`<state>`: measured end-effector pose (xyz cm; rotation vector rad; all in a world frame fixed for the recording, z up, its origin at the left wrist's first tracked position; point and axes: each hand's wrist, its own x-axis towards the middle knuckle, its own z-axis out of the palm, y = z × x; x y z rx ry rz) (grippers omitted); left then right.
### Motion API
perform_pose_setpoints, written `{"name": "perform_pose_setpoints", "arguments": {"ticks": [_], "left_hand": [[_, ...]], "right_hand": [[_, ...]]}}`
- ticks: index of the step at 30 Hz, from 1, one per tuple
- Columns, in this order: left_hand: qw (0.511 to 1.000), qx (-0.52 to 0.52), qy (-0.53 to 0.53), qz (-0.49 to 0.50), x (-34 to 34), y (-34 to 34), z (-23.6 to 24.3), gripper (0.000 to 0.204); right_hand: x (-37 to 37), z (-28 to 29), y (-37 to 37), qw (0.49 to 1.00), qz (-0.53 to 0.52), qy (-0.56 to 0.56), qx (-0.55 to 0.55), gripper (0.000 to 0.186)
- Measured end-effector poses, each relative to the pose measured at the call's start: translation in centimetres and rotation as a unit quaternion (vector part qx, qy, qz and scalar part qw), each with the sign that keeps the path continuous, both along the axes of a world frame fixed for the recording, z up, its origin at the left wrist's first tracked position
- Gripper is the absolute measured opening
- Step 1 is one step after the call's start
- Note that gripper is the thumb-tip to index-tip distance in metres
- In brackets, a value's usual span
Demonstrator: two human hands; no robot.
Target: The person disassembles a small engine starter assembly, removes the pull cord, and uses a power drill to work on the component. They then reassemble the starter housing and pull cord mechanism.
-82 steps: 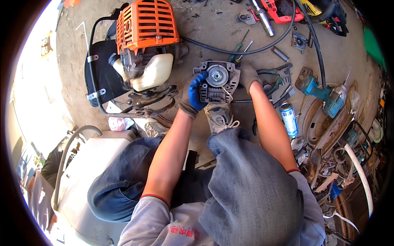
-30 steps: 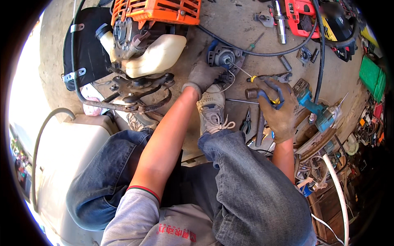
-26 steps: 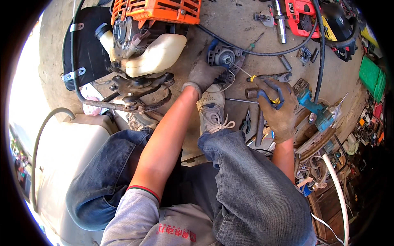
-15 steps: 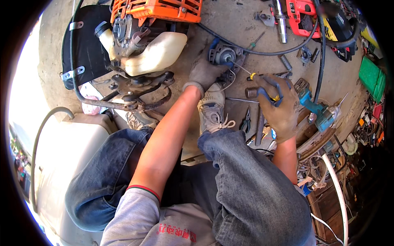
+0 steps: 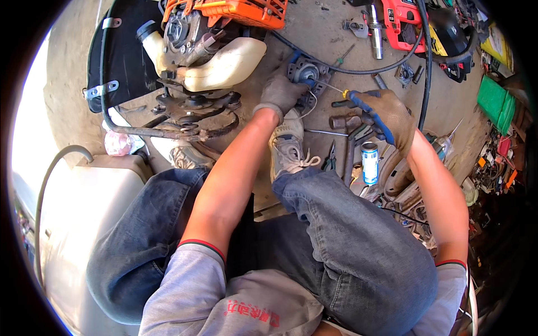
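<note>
My gloved left hand [image 5: 283,92] is wrapped round the left side of a grey pulley housing [image 5: 311,78], which rests near my right shoe [image 5: 283,145]. A thin pale cord loops from it. My gloved right hand [image 5: 389,115] holds a yellow-handled screwdriver [image 5: 351,95], its thin shaft reaching to the pulley hub; the exact tip contact is too small to make out. A hammer [image 5: 342,122], pliers [image 5: 330,158] and a blue-and-silver can [image 5: 370,162] lie or stand by my right hand and foot.
An orange engine [image 5: 235,12] with a cream tank [image 5: 224,70] and black guard [image 5: 126,67] sit front-left. A hose crosses the concrete beside a red tool [image 5: 400,25]. A white container [image 5: 78,218] is at my left; cluttered parts and a green packet [image 5: 496,103] are at right.
Since 2.7 seconds ago, the screwdriver came into my right hand at the hub and my left grip shifted. Lately my right hand rose and turned, with its forearm swinging right, uncovering the can.
</note>
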<state>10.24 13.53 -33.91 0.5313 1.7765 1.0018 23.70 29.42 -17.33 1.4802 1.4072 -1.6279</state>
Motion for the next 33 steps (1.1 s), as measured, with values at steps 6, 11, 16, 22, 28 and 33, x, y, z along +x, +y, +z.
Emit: {"name": "perform_pose_setpoints", "arguments": {"ticks": [6, 11, 16, 22, 28, 33], "left_hand": [[0.999, -0.025, -0.026, 0.027, 0.8, -0.7, -1.7, 0.086], [0.999, -0.017, -0.029, 0.029, 1.2, -0.7, -1.8, 0.087], [0.999, -0.007, -0.006, 0.031, 1.3, -0.7, -1.4, 0.086], [0.999, -0.020, -0.009, 0.033, 1.3, -0.6, -0.4, 0.085], [0.999, -0.007, -0.010, 0.040, 1.8, -0.8, -2.1, 0.085], [0.998, -0.029, 0.061, -0.018, 0.6, -0.1, -0.6, 0.084]], "right_hand": [[-2.8, 0.9, -1.2, 0.946, 0.241, -0.098, 0.192, 0.042], [-3.2, 1.2, -0.5, 0.916, 0.336, -0.092, 0.202, 0.040], [-2.3, 0.9, -0.7, 0.877, 0.397, -0.065, 0.263, 0.040], [-2.1, 1.1, -0.8, 0.836, 0.474, -0.061, 0.269, 0.040], [-1.3, 0.9, -1.0, 0.850, 0.445, -0.048, 0.276, 0.041], [-0.3, -0.1, -0.8, 0.988, 0.121, -0.074, 0.069, 0.041]]}}
